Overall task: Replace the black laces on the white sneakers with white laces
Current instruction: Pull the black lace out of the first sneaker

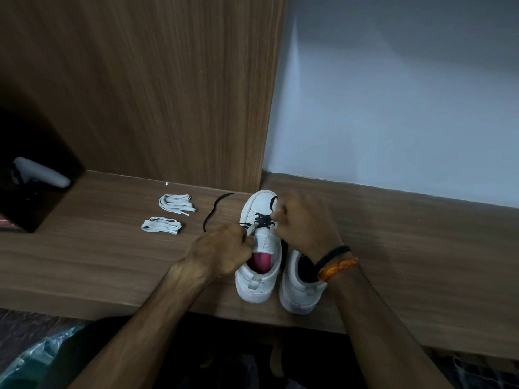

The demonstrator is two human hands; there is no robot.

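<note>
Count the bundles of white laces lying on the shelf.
2: one bundle nearer the wooden panel, the other bundle just in front of it, both left of the sneakers.

Item: left sneaker [259, 248] on surface [112, 262]; my left hand [224, 248] and right hand [302, 223] are pinching its black lace [262, 219]; two white lace bundles [168, 217] are lying nearby.

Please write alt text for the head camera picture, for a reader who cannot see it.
Two hands work on the black lace of a white sneaker on a wooden shelf: the left hand pinches the shoe's tongue, the right hand grips the lace. A second sneaker stands beside it, and two white lace bundles lie to the left.
</note>
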